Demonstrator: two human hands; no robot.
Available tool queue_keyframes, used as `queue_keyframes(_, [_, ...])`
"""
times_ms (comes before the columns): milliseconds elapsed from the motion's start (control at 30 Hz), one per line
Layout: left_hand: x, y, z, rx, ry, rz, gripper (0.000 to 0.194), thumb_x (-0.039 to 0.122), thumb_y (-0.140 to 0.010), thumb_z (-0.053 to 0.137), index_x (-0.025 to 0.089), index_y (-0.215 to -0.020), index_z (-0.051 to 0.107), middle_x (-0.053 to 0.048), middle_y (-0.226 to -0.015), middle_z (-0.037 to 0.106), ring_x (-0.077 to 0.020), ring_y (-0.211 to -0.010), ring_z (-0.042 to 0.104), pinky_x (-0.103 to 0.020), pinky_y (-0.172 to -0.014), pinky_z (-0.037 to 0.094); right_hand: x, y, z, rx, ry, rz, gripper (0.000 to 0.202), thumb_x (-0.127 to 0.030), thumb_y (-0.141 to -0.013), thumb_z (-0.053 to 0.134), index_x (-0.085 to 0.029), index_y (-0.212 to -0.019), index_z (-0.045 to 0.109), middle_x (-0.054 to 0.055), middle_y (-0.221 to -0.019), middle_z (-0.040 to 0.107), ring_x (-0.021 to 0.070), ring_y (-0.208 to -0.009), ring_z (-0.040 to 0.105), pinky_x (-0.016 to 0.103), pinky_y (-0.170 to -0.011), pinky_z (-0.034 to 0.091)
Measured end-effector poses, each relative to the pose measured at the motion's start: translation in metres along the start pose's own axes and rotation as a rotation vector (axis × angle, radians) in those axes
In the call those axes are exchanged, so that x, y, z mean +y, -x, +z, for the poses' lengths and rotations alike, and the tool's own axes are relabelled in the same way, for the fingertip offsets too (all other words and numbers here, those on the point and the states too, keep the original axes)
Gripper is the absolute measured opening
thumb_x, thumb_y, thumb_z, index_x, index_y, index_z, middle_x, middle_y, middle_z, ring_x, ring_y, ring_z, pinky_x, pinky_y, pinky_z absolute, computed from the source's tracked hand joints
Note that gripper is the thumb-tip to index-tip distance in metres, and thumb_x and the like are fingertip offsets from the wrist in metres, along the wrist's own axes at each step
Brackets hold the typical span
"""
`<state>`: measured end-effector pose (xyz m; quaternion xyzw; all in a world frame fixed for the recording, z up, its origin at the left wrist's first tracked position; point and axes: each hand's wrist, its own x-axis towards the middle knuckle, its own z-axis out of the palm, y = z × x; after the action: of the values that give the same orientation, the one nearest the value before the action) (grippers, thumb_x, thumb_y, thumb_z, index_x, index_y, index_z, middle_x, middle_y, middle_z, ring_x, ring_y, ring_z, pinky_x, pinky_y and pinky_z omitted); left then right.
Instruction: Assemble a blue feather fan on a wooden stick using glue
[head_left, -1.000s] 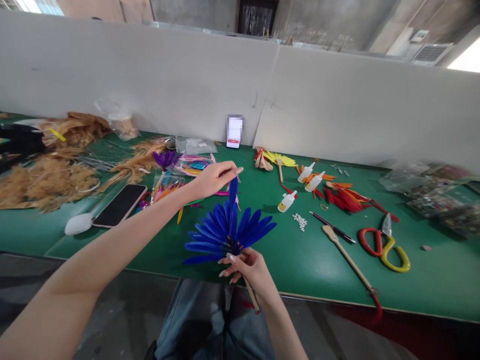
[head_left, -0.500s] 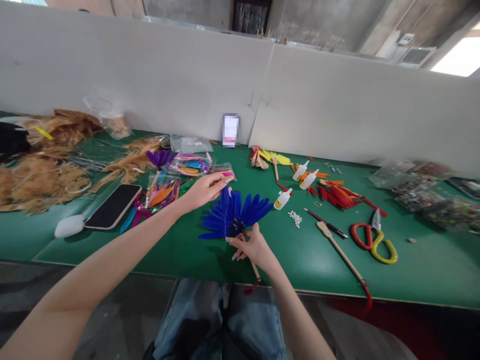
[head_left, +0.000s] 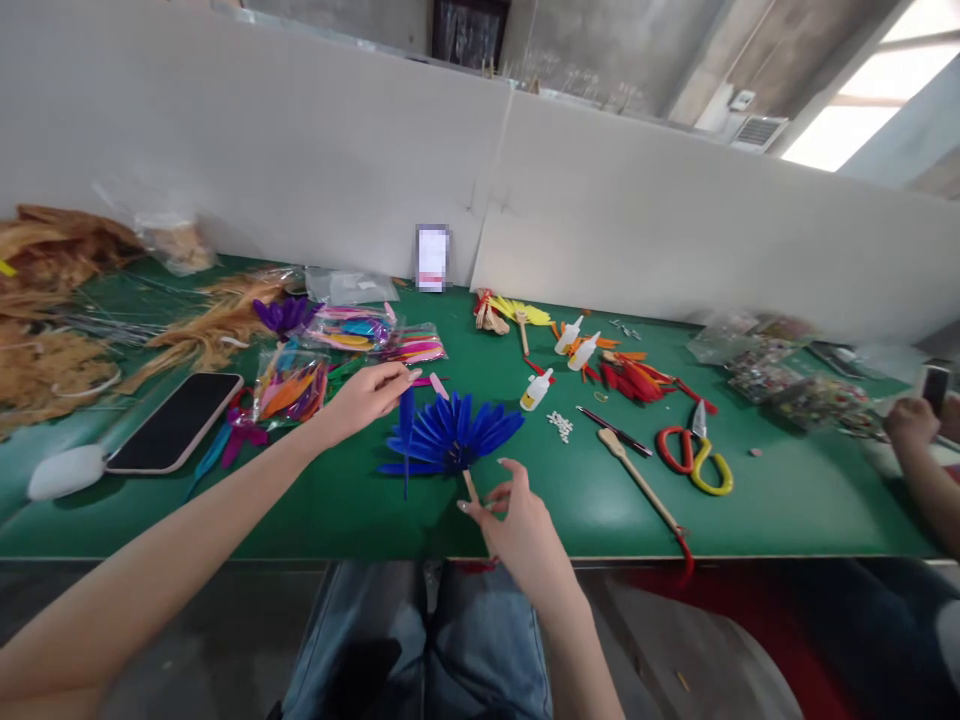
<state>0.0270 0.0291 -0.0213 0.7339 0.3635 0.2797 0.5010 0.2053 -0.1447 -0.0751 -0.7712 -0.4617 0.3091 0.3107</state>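
My left hand [head_left: 375,400] pinches a single blue feather [head_left: 406,440], which hangs point-down from the fingertips. Just right of it, a fan of blue feathers [head_left: 461,432] on a flat wooden stick [head_left: 470,486] lies spread on the table. The fingers of my right hand [head_left: 510,512] close around the lower part of that stick, hiding some of it. A small pink feather [head_left: 439,386] rests beyond the fan. White glue bottles, one near bottle [head_left: 535,391] among them, and a little heap of white beads [head_left: 559,427] are to the right.
A wooden stick with red cord [head_left: 641,480], a pen [head_left: 616,432] and scissors [head_left: 696,450] lie to the right. Bagged feathers [head_left: 289,388] and a phone [head_left: 176,422] are left. Another person's hand [head_left: 911,422] appears at the far right, near bead bags [head_left: 810,400].
My left hand has carried the single feather leftward, away from the fan's middle. My right hand has shifted from the feather bases down along the stick. The view has turned right.
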Motion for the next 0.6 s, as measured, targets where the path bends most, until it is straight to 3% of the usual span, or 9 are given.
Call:
queue_keyframes(133, [-0.003, 0.02, -0.001, 0.042, -0.044, 0.001, 0.03, 0.043, -0.089, 0.047, 0.02, -0.069, 0.046, 0.007, -0.049, 0.035, -0.0079, -0.04, 0.038, -0.02, -0.042, 0.03, 0.019, 0.018, 0.007, -0.029, -0.102, -0.137, 0.05, -0.032, -0.078, 0.062, -0.021, -0.125, 0.047, 0.008, -0.098, 0.065, 0.0225, -0.088, 0.065, 0.031, -0.065, 0.056])
queue_keyframes(200, [-0.002, 0.037, 0.008, 0.062, -0.141, 0.016, 0.031, 0.042, -0.091, 0.043, 0.02, -0.07, 0.05, 0.004, -0.054, 0.048, -0.0106, -0.048, 0.049, -0.021, -0.049, 0.039, 0.027, 0.02, 0.009, 0.02, -0.123, -0.254, 0.04, -0.03, -0.085, 0.053, -0.021, -0.124, 0.049, 0.009, -0.106, 0.064, 0.0218, -0.098, 0.063, 0.033, -0.075, 0.057])
queue_keyframes(300, [-0.005, 0.066, 0.037, 0.018, -0.214, 0.086, 0.032, 0.036, -0.095, 0.037, 0.02, -0.083, 0.062, -0.002, -0.083, 0.067, -0.016, -0.081, 0.063, -0.025, -0.077, 0.047, 0.037, 0.01, 0.005, 0.156, -0.084, -0.44, 0.036, -0.026, -0.091, 0.043, -0.022, -0.125, 0.052, 0.011, -0.126, 0.056, 0.0218, -0.12, 0.052, 0.041, -0.101, 0.044])
queue_keyframes(367, [-0.013, 0.083, 0.062, -0.017, -0.207, 0.098, 0.03, 0.033, -0.096, 0.035, 0.021, -0.101, 0.062, -0.004, -0.101, 0.069, -0.0172, -0.097, 0.063, -0.026, -0.087, 0.047, 0.043, -0.006, -0.002, 0.244, -0.106, -0.451, 0.038, -0.029, -0.091, 0.045, -0.021, -0.128, 0.051, 0.011, -0.133, 0.051, 0.0231, -0.126, 0.046, 0.044, -0.106, 0.039])
queue_keyframes(433, [-0.024, 0.093, 0.085, -0.024, -0.19, 0.123, 0.031, 0.03, -0.097, 0.033, 0.022, -0.112, 0.059, -0.004, -0.114, 0.066, -0.0171, -0.109, 0.06, -0.027, -0.093, 0.046, 0.048, -0.029, -0.011, 0.309, -0.206, -0.313, 0.047, -0.039, -0.087, 0.05, -0.017, -0.13, 0.049, 0.015, -0.129, 0.053, 0.0255, -0.119, 0.052, 0.045, -0.099, 0.046])
queue_keyframes(500, [-0.034, 0.097, 0.102, 0.001, -0.199, 0.144, 0.033, 0.029, -0.097, 0.033, 0.025, -0.12, 0.055, -0.004, -0.124, 0.061, -0.0176, -0.119, 0.053, -0.03, -0.1, 0.043, 0.052, -0.054, -0.019, 0.285, -0.314, -0.162, 0.062, -0.049, -0.082, 0.054, -0.014, -0.132, 0.044, 0.018, -0.124, 0.057, 0.0262, -0.103, 0.062, 0.039, -0.075, 0.058])
queue_keyframes(600, [-0.042, 0.095, 0.117, 0.056, -0.23, 0.127, 0.033, 0.03, -0.097, 0.033, 0.027, -0.124, 0.053, -0.002, -0.132, 0.055, -0.0189, -0.131, 0.042, -0.035, -0.107, 0.037, 0.051, -0.087, -0.028, 0.209, -0.348, -0.099, 0.059, -0.058, -0.078, 0.054, -0.013, -0.117, 0.057, 0.013, -0.099, 0.069, 0.0222, -0.073, 0.07, 0.027, -0.044, 0.054])
